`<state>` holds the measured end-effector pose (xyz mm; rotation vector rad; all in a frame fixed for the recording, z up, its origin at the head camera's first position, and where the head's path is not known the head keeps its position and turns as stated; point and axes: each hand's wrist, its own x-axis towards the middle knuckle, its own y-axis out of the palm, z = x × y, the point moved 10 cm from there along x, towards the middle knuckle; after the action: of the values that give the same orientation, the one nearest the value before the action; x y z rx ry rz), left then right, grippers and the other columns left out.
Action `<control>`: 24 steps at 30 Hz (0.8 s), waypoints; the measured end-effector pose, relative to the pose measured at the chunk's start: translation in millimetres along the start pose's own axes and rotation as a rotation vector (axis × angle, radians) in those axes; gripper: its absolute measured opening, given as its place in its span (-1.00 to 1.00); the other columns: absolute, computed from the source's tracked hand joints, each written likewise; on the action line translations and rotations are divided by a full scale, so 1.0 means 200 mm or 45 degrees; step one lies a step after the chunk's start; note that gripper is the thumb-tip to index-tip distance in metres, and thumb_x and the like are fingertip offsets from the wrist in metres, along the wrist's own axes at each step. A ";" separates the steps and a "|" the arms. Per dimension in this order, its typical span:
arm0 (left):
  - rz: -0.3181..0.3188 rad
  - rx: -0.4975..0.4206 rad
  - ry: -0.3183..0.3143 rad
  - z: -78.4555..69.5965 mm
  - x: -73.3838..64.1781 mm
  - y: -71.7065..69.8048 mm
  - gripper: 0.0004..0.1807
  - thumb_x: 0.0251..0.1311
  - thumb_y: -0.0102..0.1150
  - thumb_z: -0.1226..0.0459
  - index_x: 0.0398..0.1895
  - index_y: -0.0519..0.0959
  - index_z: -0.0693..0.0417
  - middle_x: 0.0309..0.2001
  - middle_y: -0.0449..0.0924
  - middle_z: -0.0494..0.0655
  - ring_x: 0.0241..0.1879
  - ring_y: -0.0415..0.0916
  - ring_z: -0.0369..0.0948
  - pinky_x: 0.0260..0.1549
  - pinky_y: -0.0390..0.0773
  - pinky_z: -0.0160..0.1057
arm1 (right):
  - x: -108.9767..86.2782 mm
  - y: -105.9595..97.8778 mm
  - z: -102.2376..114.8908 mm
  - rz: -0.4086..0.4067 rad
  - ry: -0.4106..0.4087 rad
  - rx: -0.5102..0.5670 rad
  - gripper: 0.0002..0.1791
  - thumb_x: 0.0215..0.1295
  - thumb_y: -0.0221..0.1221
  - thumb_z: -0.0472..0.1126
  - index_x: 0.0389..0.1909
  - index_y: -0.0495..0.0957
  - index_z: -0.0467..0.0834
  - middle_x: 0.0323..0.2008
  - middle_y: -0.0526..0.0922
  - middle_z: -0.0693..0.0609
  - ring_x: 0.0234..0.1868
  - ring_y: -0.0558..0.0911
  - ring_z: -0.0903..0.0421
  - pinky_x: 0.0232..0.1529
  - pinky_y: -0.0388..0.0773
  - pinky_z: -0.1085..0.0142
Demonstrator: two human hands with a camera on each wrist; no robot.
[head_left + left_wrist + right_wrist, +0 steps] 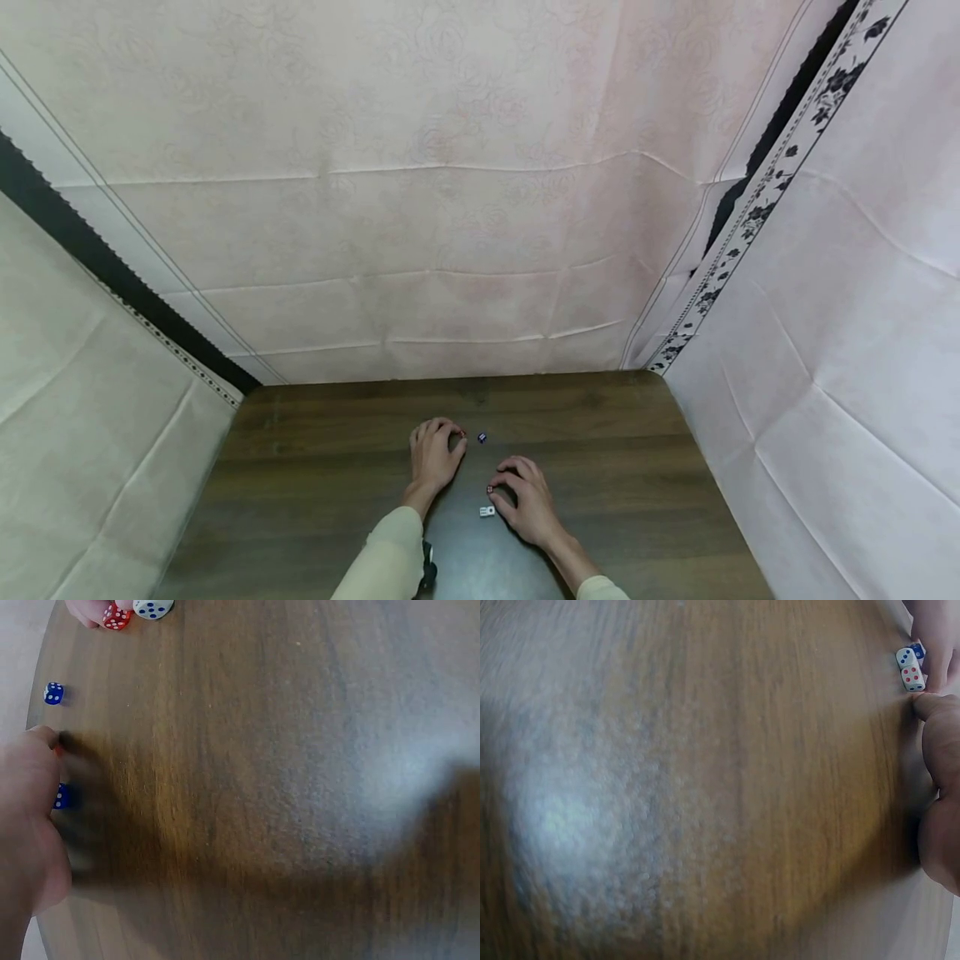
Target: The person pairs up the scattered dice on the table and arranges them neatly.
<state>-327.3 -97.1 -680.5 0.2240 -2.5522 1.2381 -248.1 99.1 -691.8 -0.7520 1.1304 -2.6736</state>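
Note:
On the dark wooden table, my left hand curls its thumb and fingers about a small red die, mostly covered by the fingertips. Close by its thumb, a blue die shows partly behind the hand in the left wrist view. Another blue die lies apart from that hand. Lower and to the right, my right hand pinches a red die with spots between thumb and finger. Two white dice sit touching side by side beside the right fingertips.
The wooden table ends at a straight back edge. Pale cloth curtains hang behind it and on both sides. Light glares on the tabletop near the front, between the forearms.

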 end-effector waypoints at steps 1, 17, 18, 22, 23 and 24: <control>0.009 0.001 -0.002 -0.01 0.00 0.00 -0.87 0.37 0.58 0.21 -0.14 0.81 0.01 0.14 0.77 0.11 0.31 0.59 0.25 0.46 0.38 0.49 | 0.00 0.00 0.00 0.012 0.013 0.016 -0.84 0.38 0.58 -0.16 -0.11 0.83 0.09 0.17 0.75 0.00 0.38 0.60 -0.12 0.35 0.52 -0.28; 0.027 -0.039 -0.014 0.01 0.01 0.01 -0.92 0.43 0.52 0.20 -0.16 0.81 -0.02 0.15 0.76 0.09 0.31 0.59 0.25 0.51 0.35 0.49 | 0.01 0.01 -0.02 0.082 0.075 0.057 -0.89 0.46 0.54 -0.11 -0.08 0.83 0.10 0.21 0.75 -0.01 0.44 0.58 -0.13 0.44 0.50 -0.27; 0.025 -0.052 -0.010 0.02 0.01 0.02 -0.92 0.43 0.52 0.20 -0.17 0.81 -0.02 0.15 0.76 0.10 0.31 0.59 0.26 0.51 0.34 0.50 | 0.01 0.01 -0.02 0.084 0.079 0.056 -0.89 0.46 0.54 -0.11 -0.08 0.83 0.10 0.22 0.75 0.00 0.44 0.58 -0.12 0.44 0.51 -0.26; 0.010 -0.092 0.015 0.02 0.00 0.01 -0.94 0.41 0.52 0.22 -0.19 0.80 -0.02 0.13 0.77 0.11 0.30 0.59 0.27 0.51 0.33 0.52 | 0.00 0.01 -0.02 0.083 0.081 0.053 -0.88 0.46 0.54 -0.10 -0.07 0.83 0.11 0.22 0.75 0.00 0.44 0.57 -0.12 0.44 0.51 -0.26; 0.002 -0.095 0.022 0.02 0.00 0.01 -0.94 0.40 0.53 0.23 -0.20 0.80 -0.02 0.13 0.77 0.11 0.29 0.60 0.28 0.51 0.33 0.52 | 0.00 0.01 -0.02 0.078 0.077 0.052 -0.88 0.46 0.54 -0.11 -0.08 0.83 0.10 0.22 0.75 0.00 0.44 0.58 -0.12 0.44 0.51 -0.26; -0.005 -0.092 0.030 0.01 0.00 0.00 -0.94 0.39 0.54 0.24 -0.21 0.80 -0.02 0.12 0.78 0.11 0.28 0.60 0.27 0.50 0.34 0.52 | 0.00 0.01 -0.02 0.073 0.073 0.049 -0.88 0.45 0.54 -0.11 -0.08 0.83 0.10 0.22 0.75 0.00 0.44 0.58 -0.12 0.43 0.51 -0.26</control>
<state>-327.8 -98.4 -682.0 0.1969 -2.5693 1.1384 -250.0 100.1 -695.6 -0.6313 1.0929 -2.6771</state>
